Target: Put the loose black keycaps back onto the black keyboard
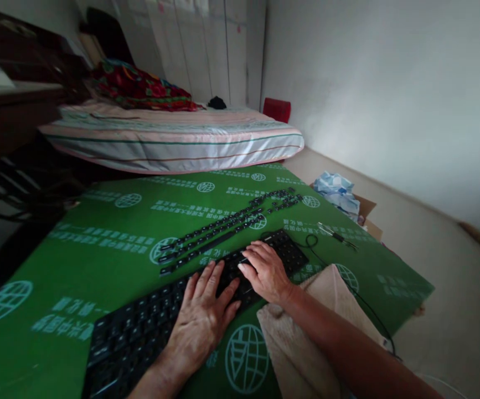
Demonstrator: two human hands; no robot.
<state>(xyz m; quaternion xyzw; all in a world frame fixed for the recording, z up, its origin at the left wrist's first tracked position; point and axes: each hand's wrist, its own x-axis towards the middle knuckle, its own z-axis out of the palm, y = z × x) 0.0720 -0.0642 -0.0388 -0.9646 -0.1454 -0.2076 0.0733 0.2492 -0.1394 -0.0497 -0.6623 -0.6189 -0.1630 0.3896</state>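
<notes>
A black keyboard (134, 324) lies slantwise on the green tabletop. My left hand (202, 307) rests palm down over its middle, fingers spread across the keys. My right hand (266, 271) is on the keyboard farther right, its fingers stretched and slightly bent, with a gap between thumb and forefinger. Neither hand visibly lifts anything. Beyond the keyboard, several loose black keycaps (212, 227) lie in slanting rows. A beige cloth (326, 282) lies under my right forearm. The keys beneath my fingers are hidden.
A thin tool (337, 235) with a black middle and metal ends lies right of the keyboard. The black cable (366, 305) runs toward the table's right edge. A striped bed (173, 147) stands behind the green table (111, 255). A cardboard box (366, 208) with a blue-white bag sits right.
</notes>
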